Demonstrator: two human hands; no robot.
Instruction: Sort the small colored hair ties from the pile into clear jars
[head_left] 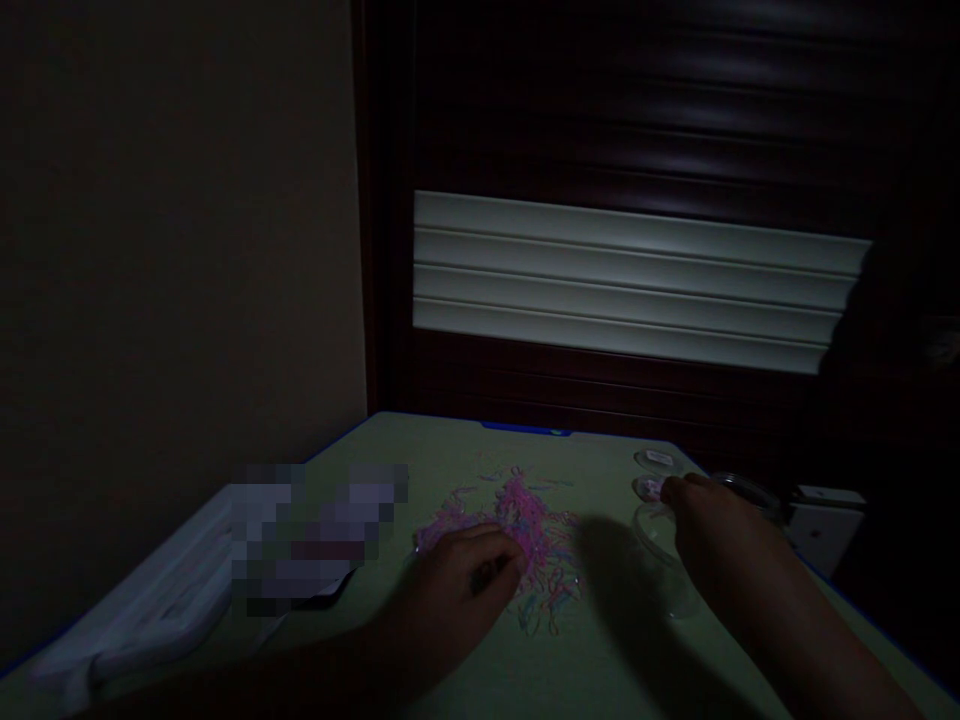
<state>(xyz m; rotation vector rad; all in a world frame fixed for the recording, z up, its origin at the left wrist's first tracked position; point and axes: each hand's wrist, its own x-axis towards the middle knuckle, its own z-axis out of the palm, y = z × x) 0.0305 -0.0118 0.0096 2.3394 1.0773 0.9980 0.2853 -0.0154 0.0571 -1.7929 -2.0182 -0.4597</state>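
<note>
A loose pile of small pink and pale rubber bands (525,525) lies on the light green table (450,450). My left hand (469,585) rests at the pile's near left edge with its fingers curled in; what they pinch is too dark to make out. My right hand (709,535) reaches to the right, fingertips closed over the rim of a clear plastic container (660,560), with something pinkish at the fingertips. A small clear lid (658,460) lies just behind it.
The room is very dark. White packaging (172,600) and a blurred-out item (315,535) lie on the table's left part. A white box (825,520) stands off the right edge. A wall rises at left, a dark shutter behind.
</note>
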